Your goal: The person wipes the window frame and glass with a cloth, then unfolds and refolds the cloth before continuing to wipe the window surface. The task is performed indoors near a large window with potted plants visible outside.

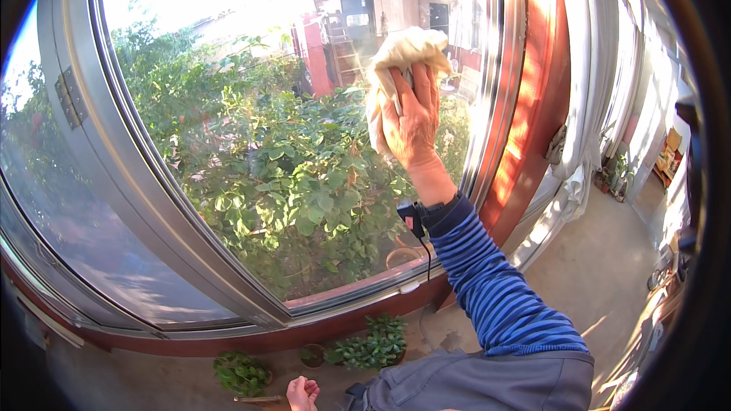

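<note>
My right hand [412,125] presses a cream-coloured cloth [408,48] against the upper right part of a large window pane [274,194]. Its fingers are spread over the bunched fabric, and part of the cloth hangs down along the thumb side. A dark strap and a small black device [412,218] with a cable sit at that wrist, above a blue striped sleeve. Low in the view, my left hand [302,394] is held near my body with its fingers curled in. I see nothing in it.
A grey metal frame [171,171] with a hinge [69,97] borders the pane on the left. To the right stand a red post [528,125] and a white curtain [585,68]. Potted plants [374,342] stand on the floor below the red sill. Outside are leafy shrubs and a building.
</note>
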A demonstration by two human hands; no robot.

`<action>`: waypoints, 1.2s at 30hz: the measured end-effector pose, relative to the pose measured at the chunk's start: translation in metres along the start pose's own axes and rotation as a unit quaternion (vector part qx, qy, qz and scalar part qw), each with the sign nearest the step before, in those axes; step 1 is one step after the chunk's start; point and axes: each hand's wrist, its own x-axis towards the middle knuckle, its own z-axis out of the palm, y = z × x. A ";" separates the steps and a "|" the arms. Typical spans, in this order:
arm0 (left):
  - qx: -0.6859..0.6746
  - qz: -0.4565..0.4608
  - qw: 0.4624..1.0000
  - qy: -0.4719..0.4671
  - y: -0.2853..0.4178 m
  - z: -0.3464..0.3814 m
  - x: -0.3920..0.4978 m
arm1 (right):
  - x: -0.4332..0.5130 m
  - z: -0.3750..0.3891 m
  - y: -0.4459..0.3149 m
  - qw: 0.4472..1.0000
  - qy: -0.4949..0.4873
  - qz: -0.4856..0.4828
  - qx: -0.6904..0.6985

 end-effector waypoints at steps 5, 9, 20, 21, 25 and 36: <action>0.104 0.159 0.982 -0.004 -0.015 0.004 -0.013 | -0.023 -0.008 -0.012 0.998 0.044 -0.017 0.033; -0.014 -0.008 1.000 0.027 -0.010 -0.007 0.000 | -0.004 0.003 0.003 1.000 0.006 0.027 0.004; -0.003 -0.030 0.999 0.039 -0.006 -0.004 0.004 | 0.006 -0.002 0.004 1.000 -0.003 0.017 0.005; -0.010 -0.027 0.999 0.030 -0.006 -0.005 0.006 | 0.006 -0.003 0.006 1.000 -0.009 0.019 0.000; -0.017 -0.006 1.000 0.008 -0.013 -0.008 0.012 | -0.015 -0.014 0.002 0.997 0.044 -0.060 0.032; -0.020 -0.019 0.999 0.035 -0.025 -0.007 0.009 | -0.024 -0.015 0.001 0.997 0.028 -0.034 0.060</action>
